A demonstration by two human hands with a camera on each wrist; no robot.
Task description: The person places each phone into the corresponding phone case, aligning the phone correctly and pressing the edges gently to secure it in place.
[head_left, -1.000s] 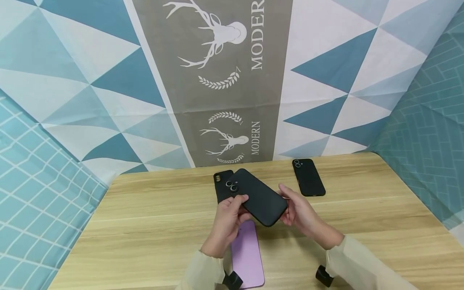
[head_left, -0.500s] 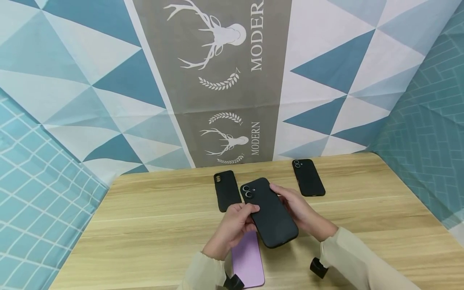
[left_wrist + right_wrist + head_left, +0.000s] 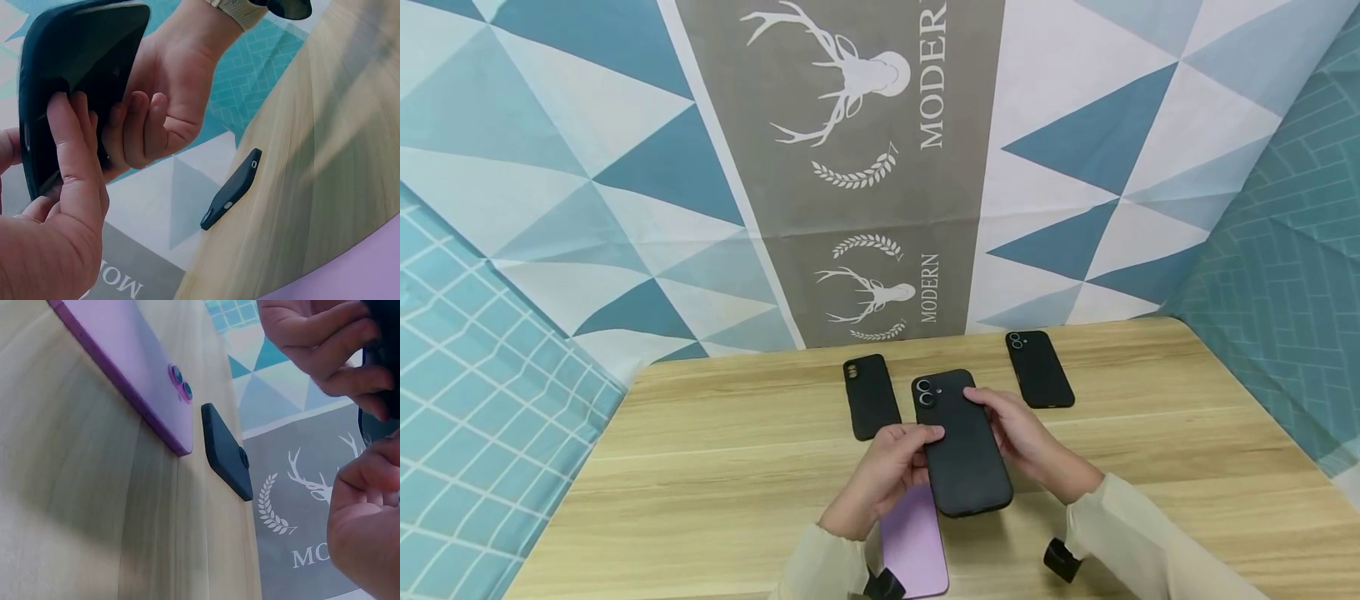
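Head view shows a black case [image 3: 871, 398] at the far side of the desk [image 3: 700, 483]. Next is the left hand [image 3: 887, 460], then a purple phone [image 3: 917, 546] lying near. A black phone [image 3: 972, 467] is up off the desk in the middle, pinched by that left hand and the right hand [image 3: 1024, 437]. Another flat black thing [image 3: 1041, 371] lies far right.

Black phone [image 3: 967, 457], two ringed camera lenses [image 3: 924, 387] near one corner, back facing up, held in both hands [image 3: 886, 468]
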